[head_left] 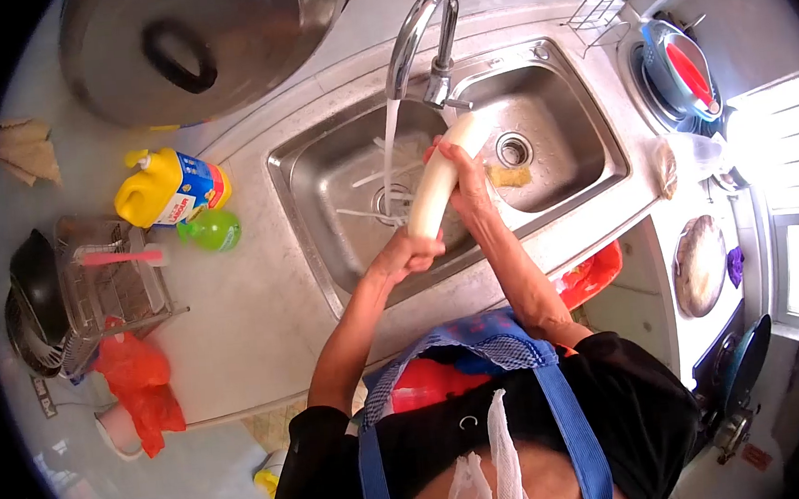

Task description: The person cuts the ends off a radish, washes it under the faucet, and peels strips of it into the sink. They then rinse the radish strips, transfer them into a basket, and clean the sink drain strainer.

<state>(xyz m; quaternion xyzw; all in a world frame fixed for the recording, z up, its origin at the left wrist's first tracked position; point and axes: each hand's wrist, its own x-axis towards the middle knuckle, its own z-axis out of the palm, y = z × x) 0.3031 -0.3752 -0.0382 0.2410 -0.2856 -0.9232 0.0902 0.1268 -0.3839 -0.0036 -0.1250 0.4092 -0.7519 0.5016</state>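
Note:
A long, pale, peeled root vegetable [443, 178] is held at a slant over the double sink [314, 176]. My left hand [409, 251] is closed round its lower end. Higher up, my right hand [462, 171] grips it from the right side, with the fingers partly hidden behind it. Water [391, 142] runs from the chrome faucet [420, 37] into the left basin, just left of the vegetable. Thin pale peelings [369, 214] lie in that basin round the drain. A yellow sponge [510, 176] rests in the right basin below its drain.
Left of the sink stand a yellow detergent bottle [169, 188], a green bottle [212, 229] and a dish rack [111, 282]. A large lidded pot [205, 40] is behind. Stacked basins [681, 68] and a wire rack [599, 13] are at the right.

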